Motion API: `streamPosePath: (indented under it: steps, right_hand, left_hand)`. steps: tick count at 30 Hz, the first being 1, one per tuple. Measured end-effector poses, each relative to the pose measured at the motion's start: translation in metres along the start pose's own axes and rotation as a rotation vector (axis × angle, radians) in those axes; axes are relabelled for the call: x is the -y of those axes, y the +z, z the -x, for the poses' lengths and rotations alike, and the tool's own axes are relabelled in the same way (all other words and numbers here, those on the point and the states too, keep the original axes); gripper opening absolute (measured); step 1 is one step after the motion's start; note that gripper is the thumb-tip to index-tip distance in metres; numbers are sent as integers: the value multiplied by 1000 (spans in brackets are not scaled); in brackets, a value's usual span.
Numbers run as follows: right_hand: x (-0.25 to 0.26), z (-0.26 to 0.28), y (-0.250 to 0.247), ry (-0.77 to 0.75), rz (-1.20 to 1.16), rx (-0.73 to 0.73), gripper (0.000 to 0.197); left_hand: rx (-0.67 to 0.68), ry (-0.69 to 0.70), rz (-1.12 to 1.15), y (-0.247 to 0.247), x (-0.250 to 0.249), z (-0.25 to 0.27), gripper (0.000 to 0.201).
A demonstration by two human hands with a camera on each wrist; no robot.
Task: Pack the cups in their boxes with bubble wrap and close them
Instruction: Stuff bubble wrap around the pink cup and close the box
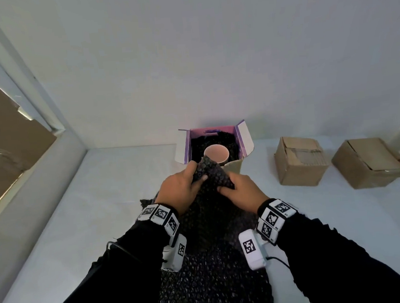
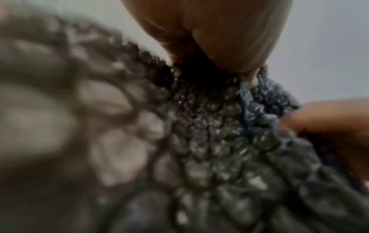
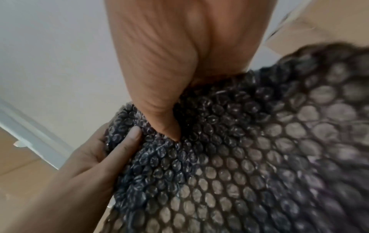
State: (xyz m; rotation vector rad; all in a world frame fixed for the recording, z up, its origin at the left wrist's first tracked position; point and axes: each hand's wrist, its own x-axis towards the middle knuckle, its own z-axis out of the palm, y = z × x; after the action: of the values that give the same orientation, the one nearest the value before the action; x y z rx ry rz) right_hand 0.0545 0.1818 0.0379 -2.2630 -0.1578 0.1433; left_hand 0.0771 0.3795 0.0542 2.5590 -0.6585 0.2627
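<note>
A long sheet of dark bubble wrap [image 1: 212, 258] runs from the table's near edge up to my hands. My left hand [image 1: 185, 184] grips its folded far end [image 1: 209, 172] from the left, thumb on top. From the right, my right hand [image 1: 239, 191] pinches the same end. Just behind stands an open box [image 1: 243, 138] with purple flaps, lined with dark wrap, and a pink cup [image 1: 216, 153] upright inside it. In the right wrist view my thumb [image 3: 159, 113] presses into the wrap [image 3: 249, 149]. The left wrist view shows the blurred wrap [image 2: 209, 141] close up.
Two shut brown cardboard boxes [image 1: 300, 161] [image 1: 369, 162] sit on the white table [image 1: 103, 206] to the right. A white wall stands behind the open box. A window frame [image 1: 22, 98] runs along the left side.
</note>
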Motion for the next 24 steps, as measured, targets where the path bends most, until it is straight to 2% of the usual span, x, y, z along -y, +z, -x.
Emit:
streamPosePath:
  steps: [3, 6, 9, 10, 11, 13, 14, 16, 18, 21, 24]
  right_hand:
    - [8, -11, -17, -91, 184, 84, 35]
    - [11, -18, -33, -129, 298, 118, 27]
    - [16, -19, -48, -170, 351, 100, 32]
    - [19, -18, -52, -187, 359, 95, 38]
    - [21, -16, -55, -195, 375, 105, 51]
    - [22, -14, -57, -206, 509, 167, 78]
    - [19, -16, -55, -219, 607, 194, 79]
    - [14, -19, -53, -255, 751, 187, 56]
    - [13, -22, -55, -270, 774, 142, 37]
    - [14, -26, -60, -218, 731, 144, 29]
    - [22, -31, -68, -184, 731, 144, 32]
  left_hand:
    - [-17, -11, 30, -8, -1, -2, 42]
    - [10, -1, -32, -17, 3, -4, 57]
    - [175, 73, -198, -28, 9, -5, 98]
    - [231, 96, -272, -30, 8, -6, 100]
    - [267, 117, -348, -30, 7, -8, 88]
    - [291, 142, -428, -29, 5, -14, 49]
    - [292, 138, -426, -30, 4, -16, 39]
    - [285, 174, -398, -27, 5, -19, 32]
    - [293, 211, -354, -22, 8, -22, 31]
    - [342, 75, -304, -18, 5, -27, 30]
    - [312, 37, -281, -18, 3, -31, 36]
